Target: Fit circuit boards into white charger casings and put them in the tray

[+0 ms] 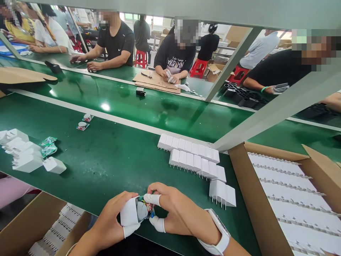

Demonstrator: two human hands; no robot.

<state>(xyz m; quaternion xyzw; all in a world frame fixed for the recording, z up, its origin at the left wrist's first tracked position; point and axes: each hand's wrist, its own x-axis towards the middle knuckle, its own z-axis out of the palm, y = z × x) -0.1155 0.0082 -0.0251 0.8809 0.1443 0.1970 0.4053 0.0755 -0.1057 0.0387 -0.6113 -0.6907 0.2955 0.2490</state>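
Note:
My left hand holds a white charger shell at the near edge of the green table. My right hand, with white finger cots on thumb and forefinger, presses a small circuit board into that shell's open side. A white watch sits on my right wrist. Just beyond my right hand, rows of finished white chargers stand side by side, prongs toward me.
A heap of white shells and green circuit boards lies at left. Cardboard boxes of packed chargers stand at right and lower left. A slanted metal post crosses the right. Several people work across the far belt.

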